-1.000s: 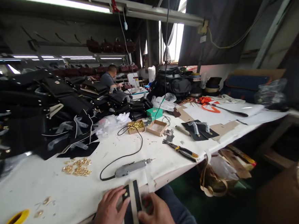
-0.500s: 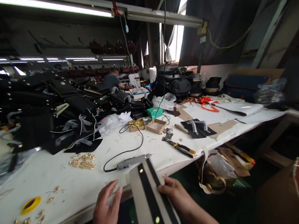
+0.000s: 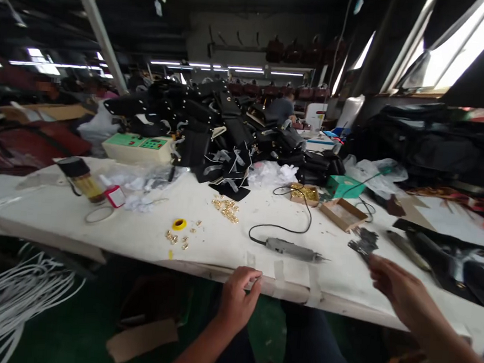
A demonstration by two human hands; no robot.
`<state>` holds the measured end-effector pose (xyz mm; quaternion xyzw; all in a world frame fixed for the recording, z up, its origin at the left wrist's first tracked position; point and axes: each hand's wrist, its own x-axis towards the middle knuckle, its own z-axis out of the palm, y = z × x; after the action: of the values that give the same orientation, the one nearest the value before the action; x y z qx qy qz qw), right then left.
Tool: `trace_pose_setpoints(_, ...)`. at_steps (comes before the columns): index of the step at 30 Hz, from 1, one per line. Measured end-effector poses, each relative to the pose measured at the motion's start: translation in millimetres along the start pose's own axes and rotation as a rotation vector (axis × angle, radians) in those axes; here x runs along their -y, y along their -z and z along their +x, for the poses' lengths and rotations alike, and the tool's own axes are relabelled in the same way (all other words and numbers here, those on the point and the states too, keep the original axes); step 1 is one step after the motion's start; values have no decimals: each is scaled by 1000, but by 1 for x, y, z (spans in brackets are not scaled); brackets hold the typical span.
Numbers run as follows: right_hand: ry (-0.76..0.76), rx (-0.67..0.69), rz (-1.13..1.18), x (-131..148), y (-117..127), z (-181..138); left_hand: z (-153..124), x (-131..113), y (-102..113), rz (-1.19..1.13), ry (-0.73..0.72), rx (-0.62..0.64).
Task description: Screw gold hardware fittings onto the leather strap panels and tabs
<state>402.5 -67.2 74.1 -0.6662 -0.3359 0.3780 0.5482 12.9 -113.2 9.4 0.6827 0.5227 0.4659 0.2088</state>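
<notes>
My left hand [image 3: 237, 302] curls its fingers over the near edge of the white table [image 3: 139, 235], beside strips of tape. My right hand [image 3: 396, 287] reaches out low over the table with fingers stretched, slightly blurred, and holds nothing. It is nearest to a small heap of dark metal parts [image 3: 363, 242] and glossy black leather pieces [image 3: 456, 260]. A grey hand-held power tool [image 3: 293, 250] with a black cord lies between my hands.
Gold hardware [image 3: 226, 208], a yellow tape roll [image 3: 179, 224], two open cardboard boxes [image 3: 343, 213], a green box [image 3: 339, 185], a green control unit [image 3: 139, 148] and a jar [image 3: 80, 177] lie on the table. Black bags [image 3: 229, 125] pile behind. White cords [image 3: 14, 298] hang lower left. A person [image 3: 282, 107] sits far back.
The view has swung left. The beige panel with black stripes has left my right hand, which now reaches right over the table. My left hand has curled onto the table edge.
</notes>
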Motion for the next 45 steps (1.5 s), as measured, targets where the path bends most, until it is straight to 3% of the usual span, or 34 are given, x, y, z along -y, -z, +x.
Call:
trace_pose_setpoints(3, 134, 317, -272, 7, -93, -17, 21, 12, 13, 24, 33, -8)
trace_pose_setpoints(6, 294, 537, -397, 34, -196, -12, 46, 26, 21, 8, 120, 0)
trace_pose_setpoints(9, 425, 634, -511, 52, -298, 14, 59, 39, 21, -49, 274, -1)
trace_pose_setpoints(12, 453, 641, -574, 53, -387, 48, 58, 47, 19, -61, 356, 13)
trace_pose_setpoints(16, 477, 626, -646, 41, -474, 82, 52, 50, 16, -99, 396, 8)
trace_pose_setpoints(20, 500, 579, -737, 33, -521, 99, 48, 56, 10, -107, 382, -23)
trace_pose_setpoints(24, 549, 533, -786, 46, -523, 110, 48, 59, 8, -150, 373, -38)
trace_pose_setpoints(26, 588, 522, -790, 63, -503, 112, 49, 58, 9, -186, 406, -40)
trace_pose_setpoints(29, 656, 523, -757, 92, -449, 95, 53, 52, 16, -325, 506, -56)
trace_pose_setpoints(33, 714, 518, -627, 94, -360, 20, 52, 42, 37, -770, 652, -250)
trace_pose_setpoints(36, 624, 688, -609, 58, -306, -62, 35, 34, 61, -1025, 680, -480)
trace_pose_setpoints(38, 631, 820, -562, 28, -284, -113, 16, 30, 78, -1100, 713, -608)
trace_pose_setpoints(42, 579, 1318, -568, 2, -277, -169, -33, 30, 105, -1090, 835, -787)
trace_pose_setpoints(43, 566, 1380, -563, 3, -284, -172, -45, 32, 109, -1057, 868, -804)
trace_pose_setpoints(45, 584, 1319, -540, 9, -307, -166, -67, 35, 115, -979, 914, -818)
